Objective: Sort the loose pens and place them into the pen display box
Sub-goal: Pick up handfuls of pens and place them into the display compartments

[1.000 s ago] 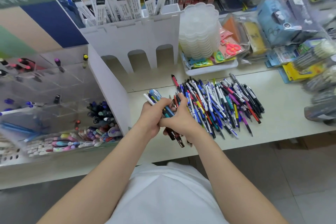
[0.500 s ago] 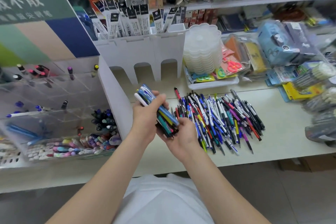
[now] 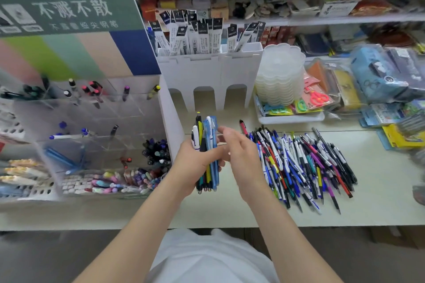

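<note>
left hand (image 3: 194, 167) grips a pen bundle (image 3: 208, 142) upright above the bench (image 3: 230, 212)
right hand (image 3: 241, 161) spread just beside it; pile (image 3: 303, 163) lies right, box (image 3: 103, 122) left, bare bench along the front edge.

We note: pens (image 3: 303, 163) glossy smooth plastic; display box (image 3: 96, 114) clear glossy plastic; divider (image 3: 202, 71) matt white board; counter (image 3: 379, 190) smooth, matt.

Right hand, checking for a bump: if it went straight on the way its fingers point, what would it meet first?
Probably the right hand meets the bundle of pens gripped in the left hand; depth is unclear.
</note>
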`<state>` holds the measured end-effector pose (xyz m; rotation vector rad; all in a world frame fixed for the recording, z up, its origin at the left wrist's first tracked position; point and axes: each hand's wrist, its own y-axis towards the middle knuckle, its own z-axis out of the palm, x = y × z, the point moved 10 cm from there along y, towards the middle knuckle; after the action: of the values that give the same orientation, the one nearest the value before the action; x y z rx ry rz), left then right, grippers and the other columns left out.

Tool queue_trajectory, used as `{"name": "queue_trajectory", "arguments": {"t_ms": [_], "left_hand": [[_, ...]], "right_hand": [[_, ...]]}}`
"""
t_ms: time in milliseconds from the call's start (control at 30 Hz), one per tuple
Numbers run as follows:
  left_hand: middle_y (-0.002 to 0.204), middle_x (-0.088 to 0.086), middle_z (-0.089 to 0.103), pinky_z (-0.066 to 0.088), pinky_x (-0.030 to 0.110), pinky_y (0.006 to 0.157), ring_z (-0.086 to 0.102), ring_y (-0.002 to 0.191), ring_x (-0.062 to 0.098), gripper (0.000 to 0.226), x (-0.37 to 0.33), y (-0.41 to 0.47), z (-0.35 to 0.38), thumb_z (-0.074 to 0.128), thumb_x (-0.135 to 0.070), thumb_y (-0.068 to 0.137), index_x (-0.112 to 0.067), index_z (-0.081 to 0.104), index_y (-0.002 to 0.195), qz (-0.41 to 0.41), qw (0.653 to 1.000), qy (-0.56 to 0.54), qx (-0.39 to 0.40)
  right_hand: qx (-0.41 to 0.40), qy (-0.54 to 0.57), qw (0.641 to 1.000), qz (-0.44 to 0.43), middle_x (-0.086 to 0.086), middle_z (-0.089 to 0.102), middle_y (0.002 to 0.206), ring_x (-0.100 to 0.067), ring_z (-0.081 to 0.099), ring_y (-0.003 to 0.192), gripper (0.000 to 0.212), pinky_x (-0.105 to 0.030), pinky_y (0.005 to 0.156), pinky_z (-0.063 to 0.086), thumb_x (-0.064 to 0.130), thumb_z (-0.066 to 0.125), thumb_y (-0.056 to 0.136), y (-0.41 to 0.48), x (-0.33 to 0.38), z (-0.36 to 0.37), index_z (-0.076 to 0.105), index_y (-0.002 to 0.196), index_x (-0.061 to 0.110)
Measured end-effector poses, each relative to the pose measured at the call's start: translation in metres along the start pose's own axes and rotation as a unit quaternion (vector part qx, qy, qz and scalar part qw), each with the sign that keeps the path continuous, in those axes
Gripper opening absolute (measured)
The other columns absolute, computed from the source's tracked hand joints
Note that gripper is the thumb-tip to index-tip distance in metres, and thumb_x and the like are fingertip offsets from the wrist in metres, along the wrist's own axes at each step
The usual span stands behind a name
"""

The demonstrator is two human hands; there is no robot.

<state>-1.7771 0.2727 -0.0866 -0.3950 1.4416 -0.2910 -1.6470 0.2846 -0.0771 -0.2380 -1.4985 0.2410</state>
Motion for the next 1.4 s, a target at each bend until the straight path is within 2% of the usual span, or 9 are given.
{"name": "queue_trajectory", "arguments": {"t_ms": [67, 200, 467, 667, 833, 933, 1067, 1267, 1400], "left_hand": [[0.079, 0.015, 0.072, 0.063, 0.038, 0.067, 0.070, 0.068, 0.029, 0.017, -0.005, -0.006, -0.009, 0.080, -0.006, 0.090, -0.005, 0.071, 0.104, 0.008, 0.999, 0.035, 0.005], [0.081, 0.018, 0.075, 0.063, 0.039, 0.065, 0.072, 0.068, 0.032, 0.016, -0.016, -0.015, -0.034, 0.073, 0.003, 0.089, -0.005, 0.072, 0.103, 0.033, 0.997, 0.075, 0.002], [0.083, 0.008, 0.078, 0.060, 0.025, 0.063, 0.077, 0.077, 0.021, 0.015, -0.015, -0.039, -0.122, 0.074, 0.000, 0.089, -0.010, 0.073, 0.101, 0.023, 0.988, 0.147, 0.036], [0.088, 0.015, 0.077, 0.061, 0.036, 0.071, 0.076, 0.080, 0.028, 0.014, -0.001, -0.063, -0.204, 0.081, -0.004, 0.089, -0.006, 0.076, 0.102, -0.020, 0.989, 0.092, 0.111], [0.095, 0.014, 0.079, 0.063, 0.038, 0.079, 0.076, 0.087, 0.033, 0.016, 0.002, -0.074, -0.252, 0.080, -0.011, 0.092, -0.011, 0.075, 0.108, -0.012, 0.977, 0.125, 0.172], [0.092, 0.012, 0.076, 0.060, 0.036, 0.079, 0.071, 0.083, 0.025, 0.015, 0.009, -0.082, -0.270, 0.073, -0.015, 0.101, -0.011, 0.072, 0.115, -0.026, 0.979, 0.075, 0.190], [0.104, 0.021, 0.075, 0.062, 0.044, 0.088, 0.071, 0.089, 0.027, 0.020, 0.014, -0.087, -0.283, 0.066, -0.021, 0.106, -0.011, 0.071, 0.123, -0.032, 0.980, 0.032, 0.194], [0.097, 0.018, 0.074, 0.061, 0.040, 0.076, 0.072, 0.082, 0.029, 0.028, 0.022, -0.091, -0.302, 0.062, -0.023, 0.108, -0.004, 0.068, 0.128, -0.094, 0.979, -0.053, 0.173], [0.097, 0.025, 0.076, 0.062, 0.041, 0.070, 0.076, 0.082, 0.036, 0.025, 0.021, -0.091, -0.324, 0.060, -0.019, 0.108, 0.000, 0.067, 0.123, -0.109, 0.985, -0.058, 0.122]], "right_hand": [[0.031, -0.063, 0.996, -0.050, 0.005, 0.079, 0.095, -0.015, 0.075, 0.089, 0.025, -0.035, 0.069, 0.064, 0.041, 0.056, 0.109, -0.004, 0.015, 0.017, 0.078, 0.112, 0.028], [-0.001, -0.105, 0.993, -0.060, 0.011, 0.080, 0.096, -0.011, 0.076, 0.089, 0.024, -0.037, 0.071, 0.066, 0.044, 0.077, 0.095, -0.012, 0.015, 0.035, 0.078, 0.113, 0.028], [0.079, -0.228, 0.970, -0.002, 0.004, 0.070, 0.109, -0.015, 0.071, 0.096, 0.035, -0.048, 0.084, 0.064, 0.056, 0.045, 0.107, -0.037, -0.010, 0.138, 0.056, 0.121, 0.026], [0.058, -0.207, 0.976, 0.035, -0.006, 0.067, 0.101, -0.021, 0.070, 0.090, 0.033, -0.053, 0.077, 0.065, 0.045, 0.038, 0.110, -0.064, -0.036, 0.214, 0.055, 0.102, 0.018], [0.055, -0.134, 0.987, 0.071, 0.000, 0.074, 0.086, -0.017, 0.073, 0.077, 0.029, -0.037, 0.066, 0.064, 0.032, 0.047, 0.109, -0.080, -0.057, 0.258, 0.069, 0.107, 0.013], [0.020, -0.114, 0.990, 0.076, -0.017, 0.073, 0.087, -0.030, 0.071, 0.072, 0.032, -0.050, 0.066, 0.063, 0.033, 0.049, 0.107, -0.088, -0.065, 0.272, 0.067, 0.107, 0.008], [-0.027, -0.082, 0.993, 0.076, -0.008, 0.073, 0.085, -0.017, 0.065, 0.068, 0.030, -0.031, 0.054, 0.053, 0.032, 0.046, 0.112, -0.096, -0.067, 0.284, 0.069, 0.109, 0.013], [0.067, -0.017, 0.992, 0.101, -0.027, 0.074, 0.105, -0.028, 0.056, 0.071, 0.037, -0.032, 0.054, 0.047, 0.039, 0.047, 0.113, -0.096, -0.071, 0.318, 0.074, 0.117, 0.014], [0.054, -0.051, 0.991, 0.115, -0.013, 0.076, 0.092, -0.016, 0.072, 0.073, 0.036, -0.027, 0.057, 0.054, 0.039, 0.048, 0.113, -0.092, -0.075, 0.331, 0.069, 0.117, 0.011]]}}
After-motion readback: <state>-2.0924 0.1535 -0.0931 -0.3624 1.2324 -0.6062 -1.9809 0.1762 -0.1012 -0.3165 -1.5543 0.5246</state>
